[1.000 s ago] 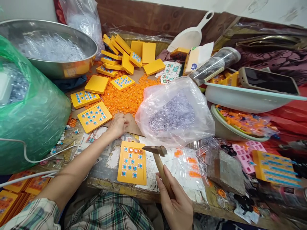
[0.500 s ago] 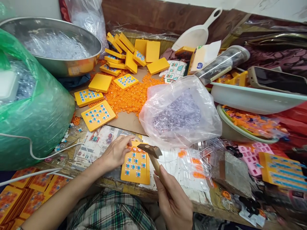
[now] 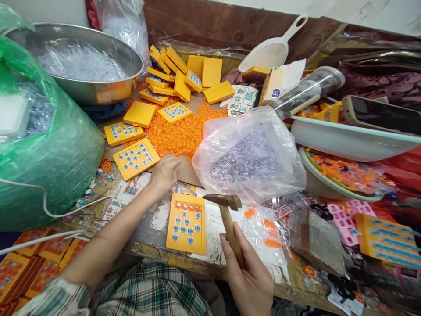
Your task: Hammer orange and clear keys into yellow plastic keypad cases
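My right hand (image 3: 248,270) is wrapped around the wooden handle of a hammer (image 3: 230,224), whose metal head is raised just right of a yellow plate. That yellow plate (image 3: 187,243) lies flat at the table's front edge. It carries several blue-and-white switches, with a row of round orange caps (image 3: 185,206) along its top. My left hand (image 3: 166,175) is beyond the plate, by the near side of a pile of small orange caps (image 3: 176,134). Its fingers are partly hidden and blurred, so I cannot make out whether they hold anything.
A plastic bag of clear pieces (image 3: 246,153) sits behind the hammer. More yellow plates (image 3: 136,159) lie around the pile. At left stand a green bag (image 3: 66,162) and a metal bowl (image 3: 95,92). A grey block (image 3: 324,241) and a white tub (image 3: 355,137) are at right.
My left hand has left the plate's top edge and moved up toward the cap pile. The hammer has shifted right, off the plate, uncovering its row of orange caps.
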`<state>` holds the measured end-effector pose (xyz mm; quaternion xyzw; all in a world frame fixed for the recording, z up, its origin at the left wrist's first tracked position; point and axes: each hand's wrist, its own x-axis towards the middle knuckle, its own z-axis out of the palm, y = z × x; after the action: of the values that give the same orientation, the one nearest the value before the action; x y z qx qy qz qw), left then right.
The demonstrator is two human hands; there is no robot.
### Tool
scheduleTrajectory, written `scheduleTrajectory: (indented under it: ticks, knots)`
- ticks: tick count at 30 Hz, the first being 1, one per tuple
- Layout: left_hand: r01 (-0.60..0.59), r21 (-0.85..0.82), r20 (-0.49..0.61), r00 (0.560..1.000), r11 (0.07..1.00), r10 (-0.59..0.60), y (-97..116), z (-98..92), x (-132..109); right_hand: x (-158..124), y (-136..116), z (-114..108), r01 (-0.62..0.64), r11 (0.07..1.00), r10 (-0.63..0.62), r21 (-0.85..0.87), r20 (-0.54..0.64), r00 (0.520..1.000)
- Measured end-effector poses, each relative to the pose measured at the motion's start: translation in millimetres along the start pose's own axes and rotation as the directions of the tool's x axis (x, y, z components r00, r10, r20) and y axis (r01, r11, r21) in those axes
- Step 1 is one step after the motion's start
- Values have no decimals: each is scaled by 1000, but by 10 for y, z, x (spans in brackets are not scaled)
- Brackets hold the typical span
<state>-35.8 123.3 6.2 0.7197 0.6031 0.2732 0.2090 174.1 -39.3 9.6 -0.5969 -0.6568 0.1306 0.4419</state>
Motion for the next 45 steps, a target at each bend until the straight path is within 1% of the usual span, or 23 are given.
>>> scheduleTrajectory:
  ticks: [2, 4, 6, 7, 8, 10, 13, 15, 17, 19, 21, 22, 24, 27, 30, 32, 33, 35, 36, 38, 40, 42, 45]
  knots:
    - [36, 42, -13, 999, 998, -36, -3, 89, 297, 2, 13, -16, -7, 1000, 7, -1, -20, 1000]
    - [70, 69, -14, 998, 995, -69, -21, 175, 513, -28, 37, -29, 0, 1000, 0, -11, -31, 1000]
    - [88, 75, -7, 996, 993, -88, -35, 217, 600, -99, 79, -45, -4, 1000, 3, -28, -32, 999]
    - [88, 69, 3, 996, 994, -88, -33, 217, 585, -148, 107, -56, -19, 999, 17, -37, -33, 999]
    - [78, 57, 17, 997, 995, -79, -19, 207, 528, -205, 140, -68, -39, 998, 38, -41, -37, 999]
    - [40, 23, 61, 997, 999, -42, 43, 171, 292, -326, 208, -98, -82, 996, 80, -29, -40, 996]
    - [-75, -83, 135, 987, 994, 86, 205, 145, -249, -464, 281, -146, -112, 994, 112, -2, -17, 994]
    - [-190, -209, 115, 969, 959, 217, 312, 176, -584, -487, 282, -171, -107, 994, 108, -7, 14, 994]
    - [-253, -237, 84, 957, 938, 279, 380, 239, -798, -456, 239, -183, -78, 997, 78, -13, 18, 997]
    - [-278, -210, 68, 952, 937, 298, 399, 309, -881, -396, 172, -187, -24, 1000, 24, -15, -4, 1000]
    - [-296, -198, 46, 949, 934, 311, 384, 368, -885, -344, 110, -187, 33, 999, -34, -34, -21, 999]
    - [-303, -198, 29, 949, 932, 314, 373, 391, -878, -326, 90, -188, 55, 997, -54, -55, 8, 998]
    - [-307, -191, -4, 950, 932, 312, 355, 424, -871, -310, 77, -193, 87, 989, -72, -122, 125, 989]
    - [-277, -179, -31, 961, 944, 276, 358, 457, -907, -303, 102, -206, 123, 967, -55, -224, 285, 957]
    - [-213, -188, -16, 977, 959, 214, 378, 465, -965, -271, 122, -230, 109, 972, -41, -209, 307, 951]
    - [-186, -222, 11, 981, 957, 193, 381, 437, -966, -231, 117, -251, 84, 987, -42, -140, 276, 960]
    - [-183, -251, 18, 981, 950, 194, 373, 409, -938, -210, 113, -261, 74, 992, -48, -104, 235, 971]
    - [-212, -288, -12, 976, 934, 218, 334, 334, -795, -174, 105, -276, 57, 997, -52, -54, 97, 994]
    - [-231, -276, -48, 973, 933, 227, 303, 293, -676, -162, 104, -280, 37, 998, -36, -42, 29, 999]
    - [-232, -171, -116, 970, 958, 214, 221, 230, -357, -152, 109, -278, -20, 999, 18, -33, -57, 998]
    - [-141, -42, -103, 985, 989, 136, 129, 210, 8, -161, 122, -264, -57, 998, 54, -32, -71, 996]
    - [-65, 10, -95, 993, 998, 66, 45, 226, 333, -184, 140, -245, -56, 998, 54, -37, -71, 996]
    - [-8, 17, -84, 996, 1000, 9, -44, 259, 608, -236, 171, -222, -69, 996, 64, -53, -81, 995]
